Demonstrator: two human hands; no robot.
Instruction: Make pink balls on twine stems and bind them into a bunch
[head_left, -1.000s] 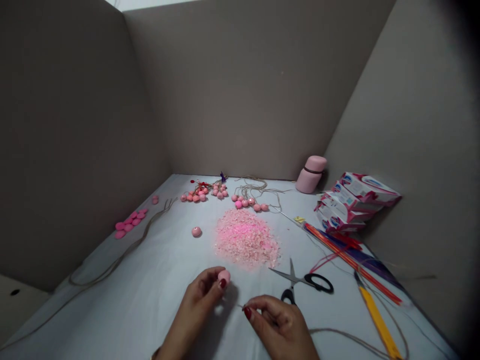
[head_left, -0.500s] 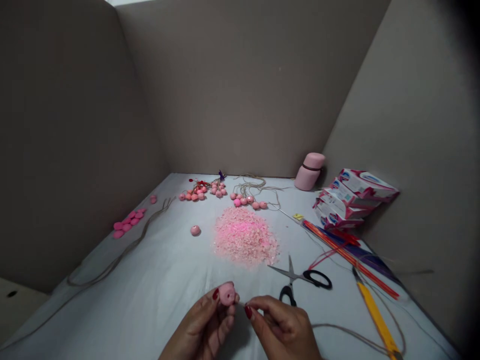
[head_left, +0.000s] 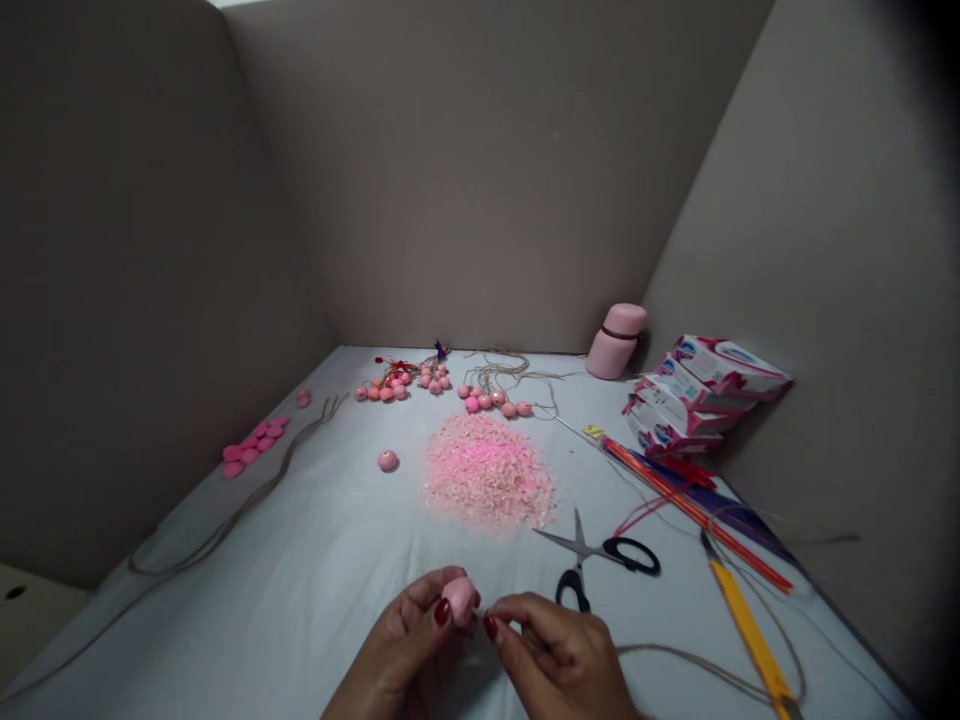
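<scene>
My left hand (head_left: 409, 650) pinches a round pink bead (head_left: 460, 598) between thumb and fingers near the bottom of the view. My right hand (head_left: 559, 655) is closed in a pinch right beside the bead, holding the end of a thin tan cord (head_left: 697, 672) that trails off to the right. The two hands almost touch. A heap of small pink flakes (head_left: 489, 472) lies just beyond them, and black-handled scissors (head_left: 600, 556) lie open to the right of my right hand.
A single pink bead (head_left: 388, 460), strung pink bead clusters (head_left: 435, 385), flat pink discs (head_left: 251, 448), long cords (head_left: 225, 520), a pink bottle (head_left: 616, 340), stacked boxes (head_left: 701, 395), coloured sticks (head_left: 697, 510) and a yellow tool (head_left: 750, 630) lie on the white table, walled by cardboard.
The left hand has drawn the bead down and nearer to the right hand's pinched cord end. The bead has turned in the fingers. The view has shifted slightly.
</scene>
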